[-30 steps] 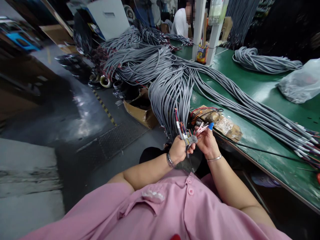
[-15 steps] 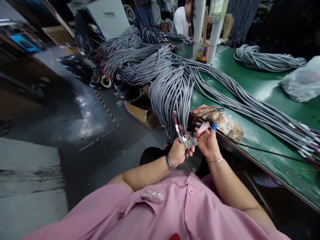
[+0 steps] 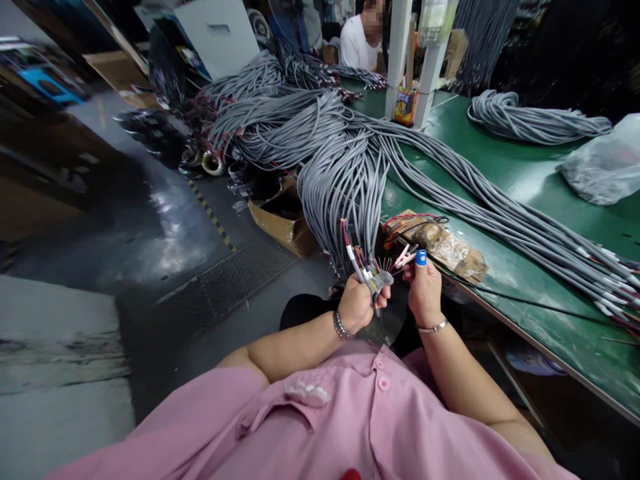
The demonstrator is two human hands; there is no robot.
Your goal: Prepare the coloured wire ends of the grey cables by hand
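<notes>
The left hand (image 3: 356, 303) grips a grey cable end (image 3: 376, 281) with coloured wires fanned upward. The right hand (image 3: 425, 288) pinches one wire beside it. Grey cables (image 3: 345, 173) drape over the green bench (image 3: 520, 173).

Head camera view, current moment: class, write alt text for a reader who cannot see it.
A person's left hand grips a grey cable end with coloured stripped wires, while the right hand, wearing a blue fingertip cover, pinches a thin wire. Long bundles of grey cables spill across a green workbench.
</notes>
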